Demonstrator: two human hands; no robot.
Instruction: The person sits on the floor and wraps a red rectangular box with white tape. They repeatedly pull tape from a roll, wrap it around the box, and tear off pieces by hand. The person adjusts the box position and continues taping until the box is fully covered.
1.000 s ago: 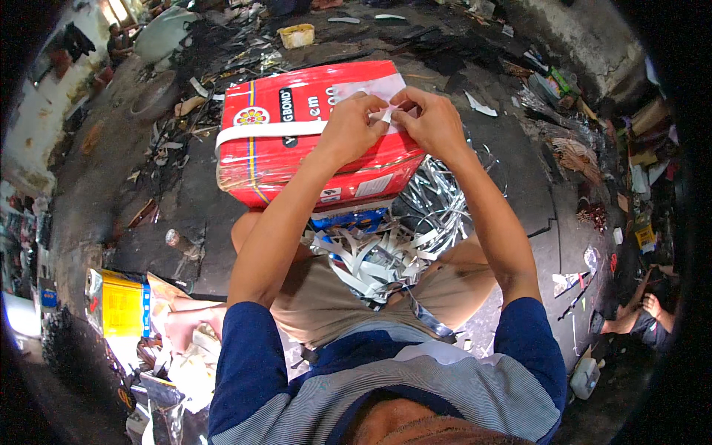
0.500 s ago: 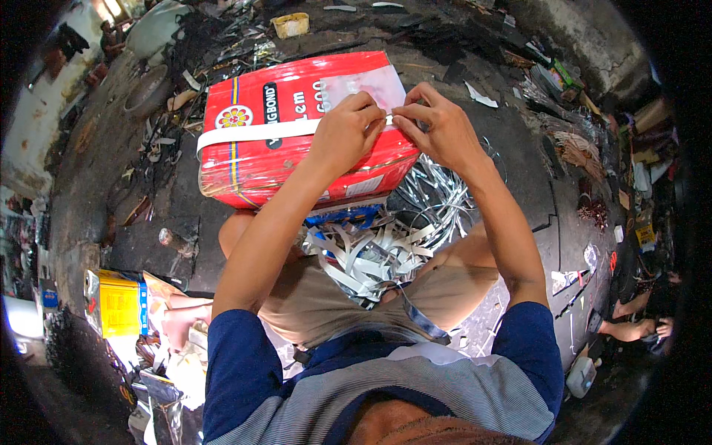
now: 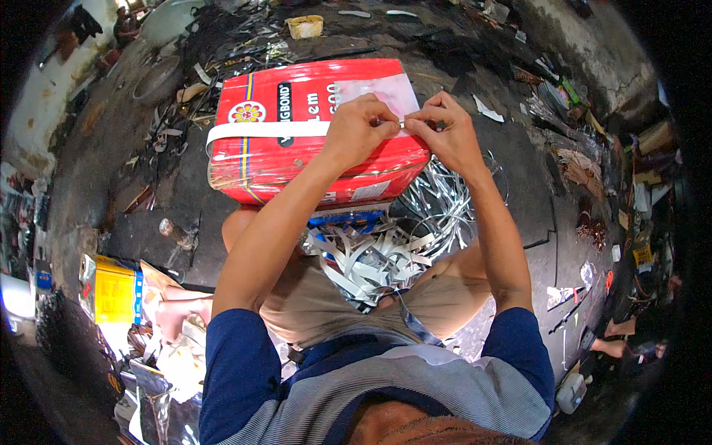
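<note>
The view came from the left of two fisheye cameras on the person's head, looking steeply down, upright and unmirrored. The grey-striped navy shirt [image 3: 460,378] lay closest, along the lower edge, and the red carton [image 3: 293,159] sat near, above the middle. Around it the dark floor [image 3: 148,215] spread wide, the pale wall [image 3: 44,111] bending at the left rim.

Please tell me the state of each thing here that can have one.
Red box: closed on the sides that show.
White strip: laid across the red box, bent over its left edge.
Left hand: pinching the white strip.
Right hand: also pinching the white strip.
Pale strips: loose, tangled, heaped.
Silver strips: loose, looped.
Yellow tub: open.
Yellow tin: cannot tell if open.
</note>
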